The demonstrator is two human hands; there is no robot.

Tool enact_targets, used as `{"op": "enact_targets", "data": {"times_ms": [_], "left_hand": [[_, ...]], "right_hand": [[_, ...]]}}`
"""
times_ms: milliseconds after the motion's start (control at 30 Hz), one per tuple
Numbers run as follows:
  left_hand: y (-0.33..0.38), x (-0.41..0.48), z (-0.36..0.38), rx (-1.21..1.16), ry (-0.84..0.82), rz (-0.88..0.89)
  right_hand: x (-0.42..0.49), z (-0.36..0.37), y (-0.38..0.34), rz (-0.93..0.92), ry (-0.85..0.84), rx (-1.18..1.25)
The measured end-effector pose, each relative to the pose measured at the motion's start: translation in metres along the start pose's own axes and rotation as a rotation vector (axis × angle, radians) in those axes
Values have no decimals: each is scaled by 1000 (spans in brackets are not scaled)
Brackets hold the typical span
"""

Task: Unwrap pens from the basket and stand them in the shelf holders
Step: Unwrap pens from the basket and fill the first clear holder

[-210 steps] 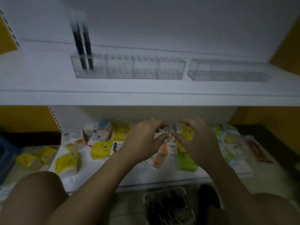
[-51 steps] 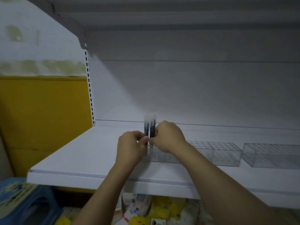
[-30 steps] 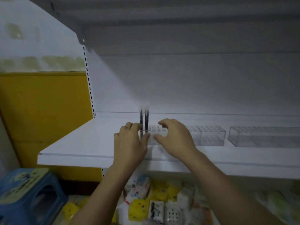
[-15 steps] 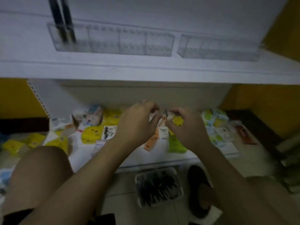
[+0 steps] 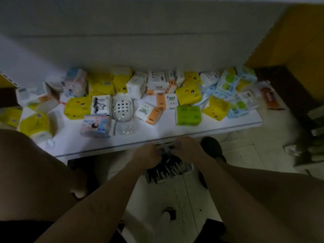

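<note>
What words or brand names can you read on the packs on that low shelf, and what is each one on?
"Facial": green print on the white pack in the middle of the shelf.
White and orange pack to its left: a similar green word, upside down, too blurred to read.
Yellow pack and all the other packs: print too small or blurred to read.

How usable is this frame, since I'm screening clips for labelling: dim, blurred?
Head view: dim overall, brightest on the white lower shelf; head view: left hand, right hand and the dark basket of black pens are blurred and in shadow; coloured tissue packs soft yet distinguishable.
</note>
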State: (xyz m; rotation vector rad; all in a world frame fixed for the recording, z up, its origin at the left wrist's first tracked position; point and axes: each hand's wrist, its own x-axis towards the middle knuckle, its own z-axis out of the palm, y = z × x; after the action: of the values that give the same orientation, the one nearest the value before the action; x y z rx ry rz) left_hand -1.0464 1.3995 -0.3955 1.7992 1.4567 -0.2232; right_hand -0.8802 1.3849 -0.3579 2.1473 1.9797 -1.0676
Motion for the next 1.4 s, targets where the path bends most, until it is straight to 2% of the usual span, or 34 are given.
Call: {"op": "enact_targets", "data": {"times_ms": [133, 233, 367, 567, 667, 767, 1067, 1300, 1400], "left_hand": [[-27, 6, 47, -24, -185, -149], [-37, 11, 71, -71, -262, -240], [-39, 24, 88, -300, -325, -455], [-50, 40, 104, -804, -255, -737], [-58, 46, 104, -917, -251, -802], [-61, 50, 104, -901, -251, -824], [-62, 46, 100, -732, -92, -756], [-59, 37, 96, -652, -118, -702], [-53, 34, 93, -563, -152, -673]], "right_hand": [[20, 42, 27, 112, -166, 44], [31, 79, 51, 183, -251, 46], [39, 110, 61, 229, -338, 92], [54, 132, 65, 205, -485, 104], [54, 138, 70, 200, -543, 51], [51, 141, 71, 176, -574, -5], [52, 145, 63, 105, -580, -193], [41, 151, 55, 31, -471, -343], [37, 154, 45, -9, -487, -404]]}}
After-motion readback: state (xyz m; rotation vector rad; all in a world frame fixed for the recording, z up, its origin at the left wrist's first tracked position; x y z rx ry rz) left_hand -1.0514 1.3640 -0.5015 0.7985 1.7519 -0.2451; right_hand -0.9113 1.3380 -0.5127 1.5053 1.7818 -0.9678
